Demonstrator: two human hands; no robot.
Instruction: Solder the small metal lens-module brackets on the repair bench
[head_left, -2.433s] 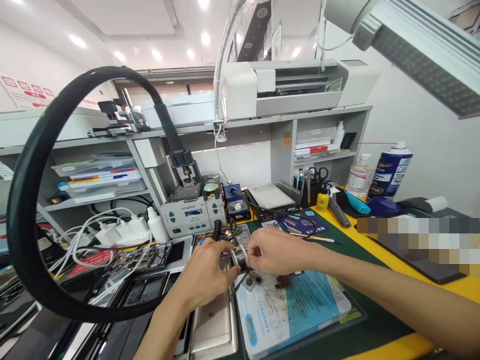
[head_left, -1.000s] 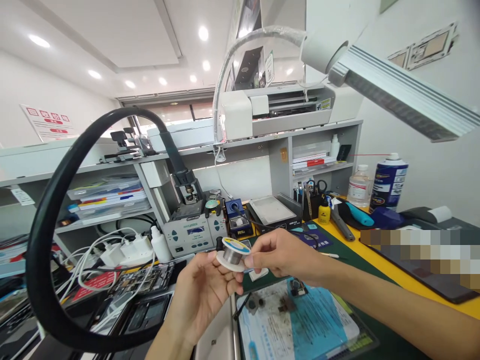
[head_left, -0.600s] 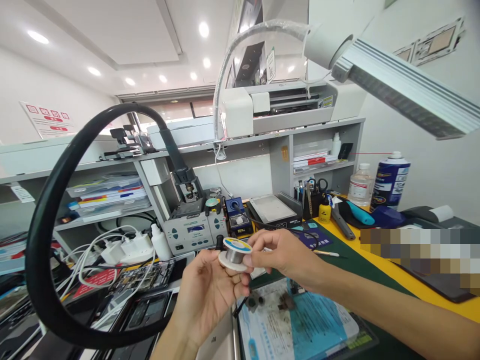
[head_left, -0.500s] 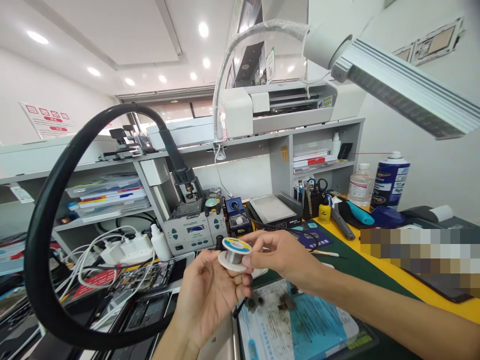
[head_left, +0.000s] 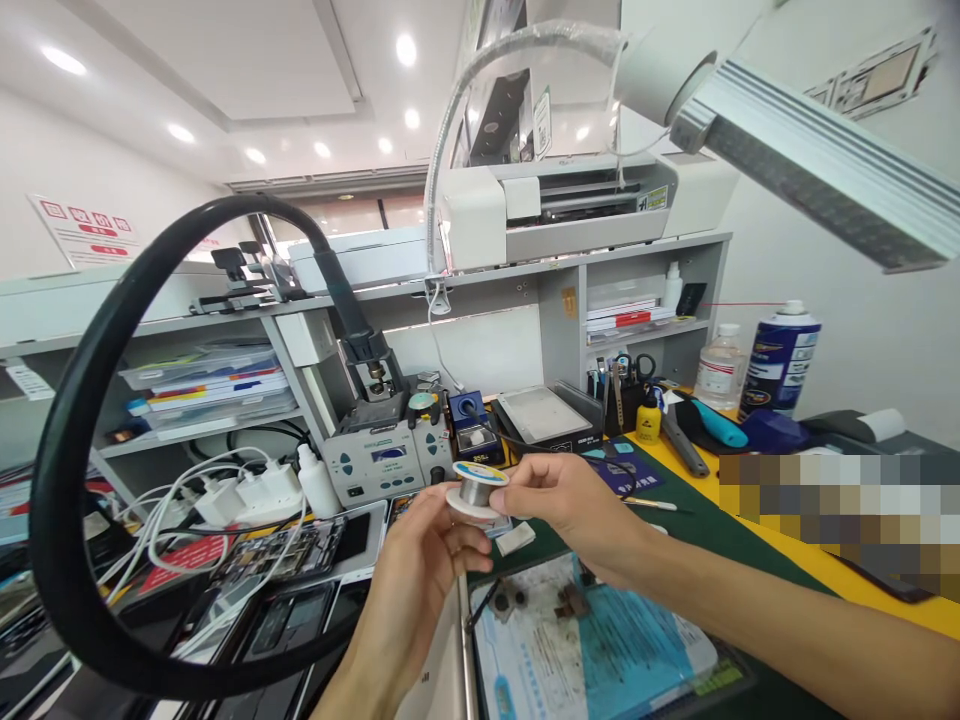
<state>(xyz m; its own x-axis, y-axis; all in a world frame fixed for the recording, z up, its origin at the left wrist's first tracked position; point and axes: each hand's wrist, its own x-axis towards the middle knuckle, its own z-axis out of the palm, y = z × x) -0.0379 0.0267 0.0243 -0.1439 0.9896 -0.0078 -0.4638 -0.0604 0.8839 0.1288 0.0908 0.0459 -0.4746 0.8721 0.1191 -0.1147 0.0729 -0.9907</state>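
A small spool of solder wire point(head_left: 473, 492) sits between my hands in the middle of the view. Its flanges are white, the upper one bearing a blue and yellow label, and silvery wire is wound between them. My left hand point(head_left: 424, 560) grips the lower flange from the left, thumb on the rim and other fingers curled below. My right hand point(head_left: 566, 505) is closed at the spool's right side, thumb against the windings and forefinger bent beside the upper flange. Whether a loose wire end is between those fingers, I cannot make out.
Below the hands lies a stained blue and white work mat point(head_left: 592, 640). A thick black hose point(head_left: 56, 430) loops at left from the hot air station point(head_left: 386, 460). Opened phones and boards point(head_left: 285, 560) crowd the left. A lamp point(head_left: 817, 160) hangs at upper right; a spray can point(head_left: 780, 360) stands below it.
The spool has shifted slightly right and up, held in both hands. My left hand has turned, its palm showing less. The view has moved slightly.
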